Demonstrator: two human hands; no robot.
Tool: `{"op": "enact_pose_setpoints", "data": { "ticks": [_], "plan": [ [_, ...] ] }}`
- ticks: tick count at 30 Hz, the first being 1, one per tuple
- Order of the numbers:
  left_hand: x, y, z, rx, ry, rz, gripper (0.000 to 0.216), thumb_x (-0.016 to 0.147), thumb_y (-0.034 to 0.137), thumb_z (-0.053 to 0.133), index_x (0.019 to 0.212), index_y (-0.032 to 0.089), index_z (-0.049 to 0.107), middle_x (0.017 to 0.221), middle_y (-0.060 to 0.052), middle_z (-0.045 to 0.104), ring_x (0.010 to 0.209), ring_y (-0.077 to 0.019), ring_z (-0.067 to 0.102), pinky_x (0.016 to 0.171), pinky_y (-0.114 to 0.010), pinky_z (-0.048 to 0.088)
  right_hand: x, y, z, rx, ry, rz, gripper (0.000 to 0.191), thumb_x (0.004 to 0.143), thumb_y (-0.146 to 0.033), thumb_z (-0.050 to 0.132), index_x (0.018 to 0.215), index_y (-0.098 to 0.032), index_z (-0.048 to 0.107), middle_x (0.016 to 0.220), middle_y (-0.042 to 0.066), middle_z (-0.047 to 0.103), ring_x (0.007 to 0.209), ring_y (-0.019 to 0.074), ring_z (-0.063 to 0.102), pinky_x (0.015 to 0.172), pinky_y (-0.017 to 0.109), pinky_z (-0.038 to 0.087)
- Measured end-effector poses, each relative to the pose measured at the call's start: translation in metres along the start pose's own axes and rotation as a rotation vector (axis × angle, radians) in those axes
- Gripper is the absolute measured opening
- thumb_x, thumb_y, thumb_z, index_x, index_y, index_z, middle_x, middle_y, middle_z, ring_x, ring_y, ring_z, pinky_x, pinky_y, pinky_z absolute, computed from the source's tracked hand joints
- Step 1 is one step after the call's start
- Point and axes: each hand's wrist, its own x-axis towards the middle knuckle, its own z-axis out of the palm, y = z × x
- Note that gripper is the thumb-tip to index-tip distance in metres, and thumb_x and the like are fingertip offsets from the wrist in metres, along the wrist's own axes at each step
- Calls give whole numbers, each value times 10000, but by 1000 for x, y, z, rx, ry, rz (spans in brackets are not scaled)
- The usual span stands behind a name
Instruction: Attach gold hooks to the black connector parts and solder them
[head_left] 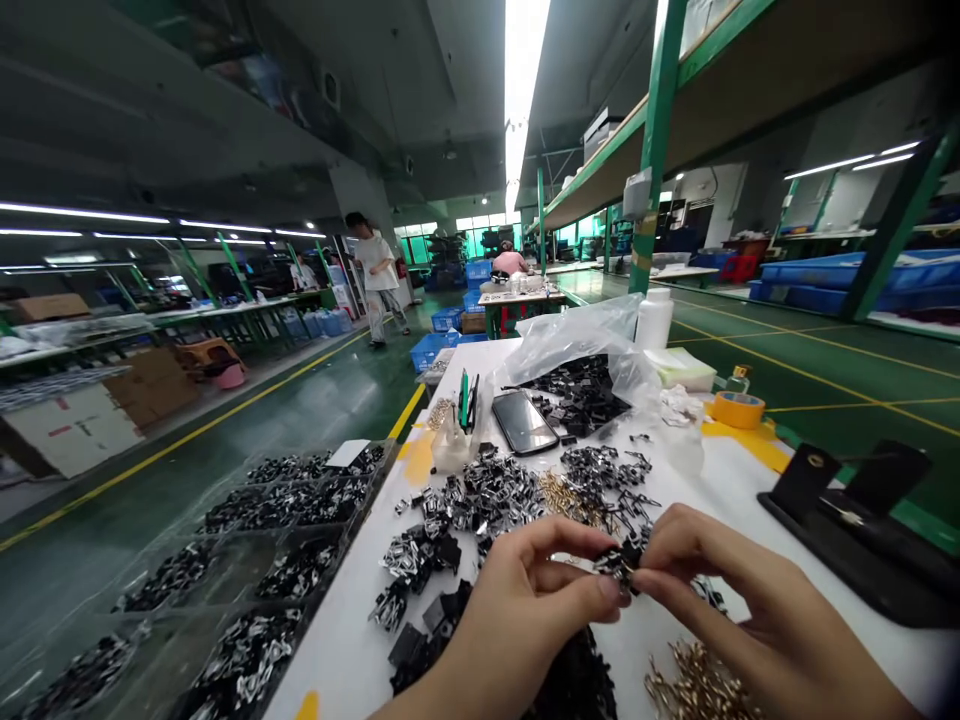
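My left hand (517,605) pinches a small black part with silver metal pieces (618,562) between thumb and fingers. From the other side, the thumb and forefinger of my right hand (739,590) close on the same part; its exact kind is too small to make out. Under and beyond the hands lie heaps of small black-and-silver metal parts (487,495). A little pile of gold-coloured pins (574,500) sits among them. More gold-coloured pieces (697,685) lie below my right hand. Loose black plastic blocks (409,648) are left of my left hand.
A smartphone (523,422) lies by an open plastic bag of black parts (581,390). Behind it stands a white bottle (654,320). A black stand (847,530) and orange tape (738,408) are at right. Divided trays of parts (300,505) flank the table. A person (375,265) walks beyond.
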Motion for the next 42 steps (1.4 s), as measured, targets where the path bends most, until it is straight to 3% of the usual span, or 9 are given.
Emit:
{"op": "enact_pose_setpoints", "data": {
  "ticks": [4, 10, 15, 25, 32, 34, 37, 39, 42],
  "plan": [
    [-1, 1, 2, -67, 2, 29, 257, 762, 277, 705, 954, 113, 660, 792, -48, 679, 717, -124, 651, 753, -283, 518, 2, 1, 0, 24, -2, 8, 136, 913, -230, 486, 784, -220, 529, 703, -17, 563, 632, 107, 573, 558, 199, 488],
    [0, 3, 3, -183, -65, -44, 190, 773, 293, 698, 777, 120, 620, 772, -4, 598, 709, -100, 615, 711, -246, 526, 1, -5, 3, -30, 50, -165, 109, 881, -136, 498, 809, -208, 537, 704, 3, 565, 627, 118, 563, 536, 221, 470],
    [-2, 9, 6, -132, -89, -59, 140, 793, 250, 680, 798, 118, 631, 817, -15, 596, 766, -102, 590, 756, -247, 518, 1, -9, 1, 53, 149, -72, 113, 855, -180, 573, 768, -213, 509, 643, -24, 530, 573, 111, 518, 506, 229, 440],
    [-1, 8, 3, -179, -149, -50, 92, 769, 245, 709, 807, 175, 663, 817, 6, 633, 799, -109, 601, 787, -260, 495, 2, -16, 0, 196, 147, -40, 100, 846, -120, 565, 862, -218, 561, 705, -22, 571, 637, 96, 541, 571, 203, 469],
    [2, 0, -3, -178, -187, 7, 82, 770, 242, 716, 806, 209, 650, 828, 25, 623, 792, -84, 588, 727, -184, 454, 3, -16, 4, 458, 82, 232, 56, 830, -237, 612, 848, -205, 570, 729, -10, 571, 613, 100, 547, 513, 205, 461],
    [2, -2, -3, -160, -205, 31, 104, 775, 235, 712, 858, 231, 649, 802, 31, 628, 781, -76, 594, 712, -160, 449, 4, -16, 4, 450, 117, 195, 43, 822, -222, 620, 845, -208, 586, 726, -14, 558, 613, 96, 535, 518, 203, 455],
    [-3, 0, 1, -121, -196, 72, 263, 771, 229, 713, 1006, 313, 628, 879, 31, 658, 807, -94, 623, 730, -173, 481, 4, -17, 3, 332, 169, 6, 116, 845, -151, 560, 906, -216, 634, 768, 4, 551, 690, 110, 545, 609, 230, 478],
    [-10, 2, 6, -52, -123, 171, 310, 767, 218, 711, 1027, 365, 629, 931, 39, 671, 798, -102, 640, 728, -180, 508, 3, -20, 1, 302, 138, -88, 184, 867, -165, 513, 986, -216, 644, 823, 30, 541, 764, 134, 552, 662, 257, 498],
    [-18, 5, 11, 114, 48, 401, 271, 732, 147, 724, 892, 362, 680, 889, 58, 674, 810, -111, 649, 715, -155, 526, 2, -24, -2, 294, 84, -148, 246, 829, -177, 555, 1066, -206, 615, 879, 47, 523, 828, 155, 543, 708, 272, 512]
  ]
}}
